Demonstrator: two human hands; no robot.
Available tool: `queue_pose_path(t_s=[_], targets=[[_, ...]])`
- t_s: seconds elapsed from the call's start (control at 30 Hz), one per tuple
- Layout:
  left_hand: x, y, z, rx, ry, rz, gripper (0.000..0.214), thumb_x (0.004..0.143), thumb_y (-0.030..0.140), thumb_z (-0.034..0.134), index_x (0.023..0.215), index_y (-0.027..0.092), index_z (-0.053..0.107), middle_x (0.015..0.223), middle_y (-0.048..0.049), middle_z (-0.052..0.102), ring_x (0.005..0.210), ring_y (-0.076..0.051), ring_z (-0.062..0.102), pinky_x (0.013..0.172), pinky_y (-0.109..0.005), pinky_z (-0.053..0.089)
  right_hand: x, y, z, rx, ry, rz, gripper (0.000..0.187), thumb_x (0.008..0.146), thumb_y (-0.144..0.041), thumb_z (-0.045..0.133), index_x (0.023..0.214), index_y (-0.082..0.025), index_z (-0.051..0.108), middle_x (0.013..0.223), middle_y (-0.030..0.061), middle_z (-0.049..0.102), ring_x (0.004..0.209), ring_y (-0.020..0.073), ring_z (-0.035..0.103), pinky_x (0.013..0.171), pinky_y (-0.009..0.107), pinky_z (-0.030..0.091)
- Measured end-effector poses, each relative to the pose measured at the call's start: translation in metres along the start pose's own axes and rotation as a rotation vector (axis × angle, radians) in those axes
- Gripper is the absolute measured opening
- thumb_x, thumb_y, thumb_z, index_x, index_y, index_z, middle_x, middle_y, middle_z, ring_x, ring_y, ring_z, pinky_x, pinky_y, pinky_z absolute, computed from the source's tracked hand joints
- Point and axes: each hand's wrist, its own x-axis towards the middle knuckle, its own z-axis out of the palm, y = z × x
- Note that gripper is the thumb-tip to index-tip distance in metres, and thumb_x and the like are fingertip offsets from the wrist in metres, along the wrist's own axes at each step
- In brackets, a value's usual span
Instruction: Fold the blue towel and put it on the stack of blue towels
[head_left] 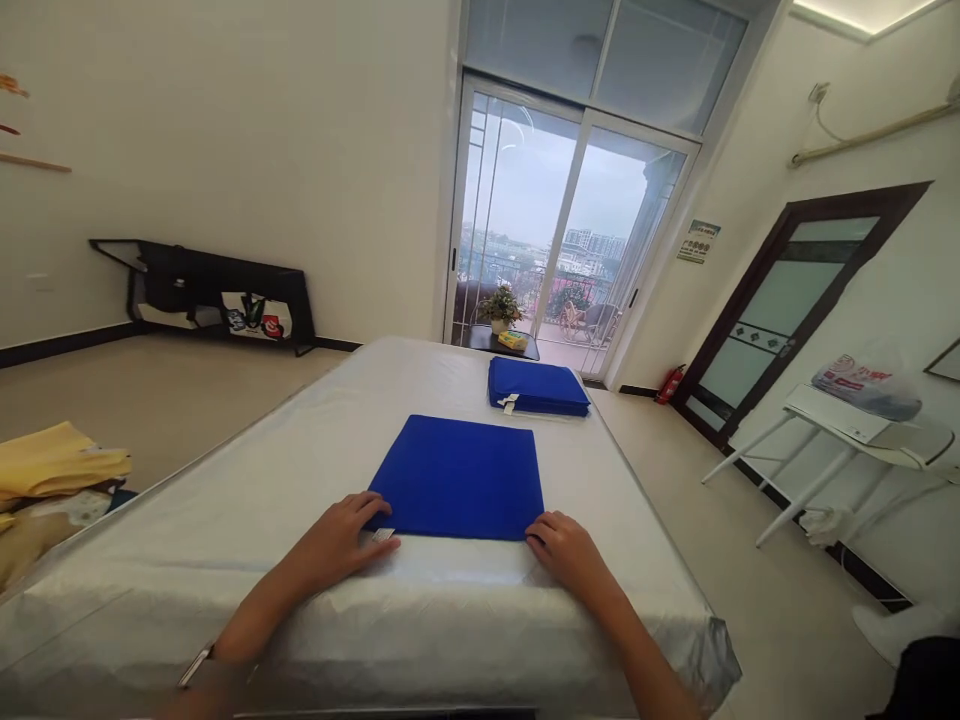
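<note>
A flat blue panel of folded fabric (469, 475) lies on a white, plastic-covered mattress (247, 510) right in front of me. My left hand (346, 535) grips its near left corner, fingers on top and thumb beside a small white tag (381, 536). At the near right corner, my right hand (564, 545) has its fingers curled over the edge; the thumb is mostly hidden. Farther back, a stack of similar blue folded fabric (538, 385) rests near the mattress's right edge, a white tag hanging from its front.
Yellow and tan clothes (60, 470) are heaped at the left. A black rack (225, 290) lies by the wall. Beyond the mattress, a small dark table (484, 341) holds a potted plant (500, 308). On the right, a white chair (832, 420) bears a plastic bag (866, 383).
</note>
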Motion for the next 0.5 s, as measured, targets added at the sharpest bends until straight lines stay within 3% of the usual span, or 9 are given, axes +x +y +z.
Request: queue_pose_path(t_s=[0.13, 0.23, 0.37, 0.5], targets=[[0.0, 0.002, 0.002, 0.059, 0.007, 0.025, 0.059, 0.088, 0.075, 0.054, 0.118, 0.027, 0.073, 0.129, -0.0102, 0.067, 0.115, -0.031, 0.064, 0.101, -0.045, 0.051, 0.006, 0.002, 0.002, -0.155, -0.009, -0.112, 0.03, 0.101, -0.017, 0.047, 0.103, -0.021, 0.077, 0.099, 0.0093, 0.074, 0.092, 0.0216, 0.068, 0.086, 0.033, 0.05], [0.004, 0.005, 0.004, 0.078, 0.003, 0.01, 0.058, 0.087, 0.075, 0.053, 0.114, 0.027, 0.073, 0.123, -0.0096, 0.068, 0.108, -0.03, 0.065, 0.095, -0.044, 0.052, 0.012, 0.004, 0.004, -0.211, 0.05, -0.095, 0.033, 0.101, -0.013, 0.043, 0.102, -0.02, 0.075, 0.097, 0.0081, 0.075, 0.085, 0.0186, 0.07, 0.074, 0.027, 0.05], [0.009, 0.014, 0.01, 0.114, 0.058, -0.036, 0.059, 0.082, 0.076, 0.058, 0.106, 0.024, 0.072, 0.113, -0.01, 0.069, 0.1, -0.03, 0.065, 0.089, -0.045, 0.052, 0.017, 0.009, 0.013, -0.167, 0.272, -0.003, 0.034, 0.104, -0.016, 0.038, 0.108, -0.021, 0.071, 0.102, 0.006, 0.075, 0.08, 0.0132, 0.071, 0.063, 0.021, 0.047], [0.011, 0.018, 0.017, 0.166, 0.119, -0.08, 0.039, 0.09, 0.056, 0.053, 0.102, 0.023, 0.07, 0.107, -0.01, 0.07, 0.096, -0.03, 0.065, 0.086, -0.045, 0.052, 0.016, 0.016, 0.026, -0.087, 0.534, -0.135, 0.025, 0.103, -0.015, 0.042, 0.102, -0.02, 0.067, 0.091, 0.0031, 0.074, 0.067, 0.0105, 0.068, 0.058, 0.02, 0.049]])
